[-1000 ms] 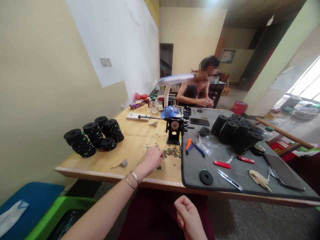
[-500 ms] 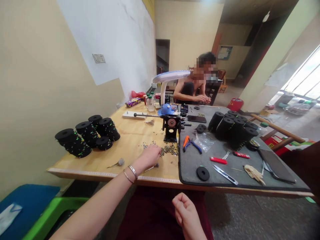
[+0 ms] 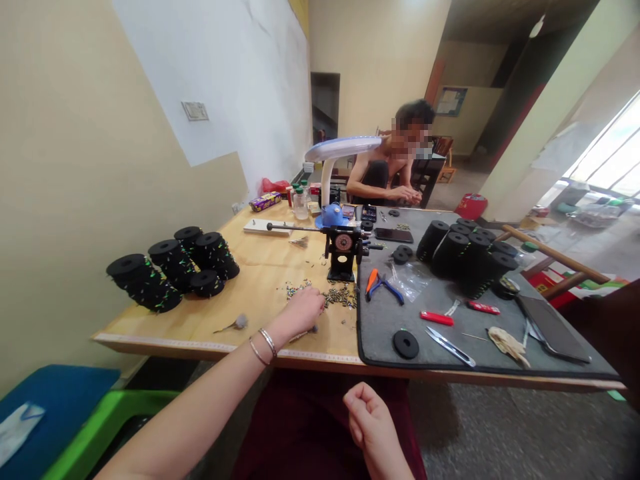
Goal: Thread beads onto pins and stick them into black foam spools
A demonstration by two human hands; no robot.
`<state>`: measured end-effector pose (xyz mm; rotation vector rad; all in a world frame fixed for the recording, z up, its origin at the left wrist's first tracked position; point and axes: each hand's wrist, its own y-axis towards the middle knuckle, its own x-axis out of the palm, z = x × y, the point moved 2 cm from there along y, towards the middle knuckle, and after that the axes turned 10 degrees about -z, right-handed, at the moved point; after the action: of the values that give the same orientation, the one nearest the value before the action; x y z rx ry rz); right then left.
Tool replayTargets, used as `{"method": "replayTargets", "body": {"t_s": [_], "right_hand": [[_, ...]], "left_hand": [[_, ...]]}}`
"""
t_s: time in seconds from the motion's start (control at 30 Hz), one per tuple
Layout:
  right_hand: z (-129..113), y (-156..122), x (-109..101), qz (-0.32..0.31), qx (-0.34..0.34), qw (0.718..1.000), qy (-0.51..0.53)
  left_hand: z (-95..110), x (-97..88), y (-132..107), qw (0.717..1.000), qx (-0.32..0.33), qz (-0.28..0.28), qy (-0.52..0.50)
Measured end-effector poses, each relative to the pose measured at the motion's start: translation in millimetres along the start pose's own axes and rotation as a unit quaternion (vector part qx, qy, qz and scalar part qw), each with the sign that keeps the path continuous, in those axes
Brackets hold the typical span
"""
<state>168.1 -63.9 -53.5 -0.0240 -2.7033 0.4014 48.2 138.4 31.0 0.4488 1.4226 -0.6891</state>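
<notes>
My left hand (image 3: 304, 309), with bracelets at its wrist, reaches over the wooden table at the pile of small metallic pieces (image 3: 341, 295). Its fingers are bent down and closed; whatever lies between the fingertips is hidden. Below the table edge, above my lap, my right hand (image 3: 369, 415) is curled with thumb and forefinger pressed together. Anything in that pinch is too small to make out. Just behind the pile stands a black hand-cranked winder (image 3: 343, 253) with a dial and a long rod. A small grey-tipped brush (image 3: 240, 322) lies left of my left hand.
Stacked black foam spools (image 3: 167, 267) stand at left, more foam spools (image 3: 453, 250) at right. On the grey mat (image 3: 320, 363) lie pliers (image 3: 384, 288), a foam ring (image 3: 405, 345), thread snips (image 3: 451, 347) and a red-handled knife (image 3: 437, 318). A lamp (image 3: 327, 177) and another person (image 3: 370, 177) are beyond.
The view has shifted very slightly. My left hand has barely moved at the pile, and my right hand keeps its pinch in the same place.
</notes>
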Motion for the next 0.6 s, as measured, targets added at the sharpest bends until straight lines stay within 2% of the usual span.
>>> {"method": "replayTargets", "body": {"t_s": [0.27,0.6], "right_hand": [[-0.2,-0.4,0.0,-0.001,0.000,1.000,-0.007],[-2.2,-1.0,2.7,0.002,0.001,1.000,-0.003]], "left_hand": [[-1.8,5.2,3.0,1.000,0.007,0.000,0.013],[-6.3,2.7,-3.8,1.000,0.001,-0.006,-0.004]]}}
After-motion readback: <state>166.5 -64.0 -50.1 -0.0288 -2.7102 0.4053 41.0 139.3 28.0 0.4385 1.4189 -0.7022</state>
